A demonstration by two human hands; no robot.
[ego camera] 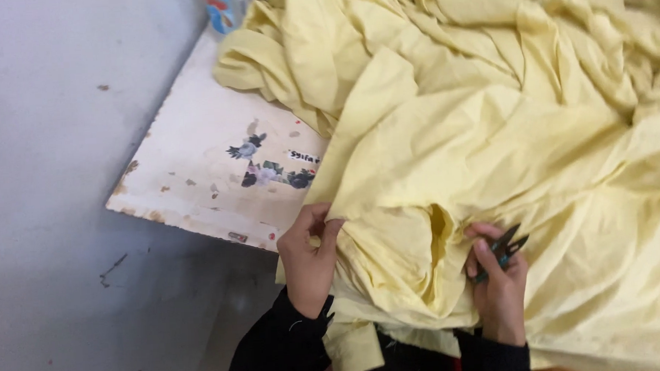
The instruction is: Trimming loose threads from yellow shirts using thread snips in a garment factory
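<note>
Yellow cloth heaped over desk, spilling past near edge. Our left hand pinches fold; right hand grips small snips, blades parted at cloth. We judge trimming underway, most cloth unchecked.

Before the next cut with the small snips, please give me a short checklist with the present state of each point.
1. Left hand grips the yellow cloth at its edge: ok.
2. Right hand holds the thread snips: ok.
3. Blades point away from the fingers: ok.
4. Blades open on a thread: cannot tell.
5. Cloth is flat at the cutting place: not ok, it is bunched.
6. Cloth rests on the white table: ok.
</note>
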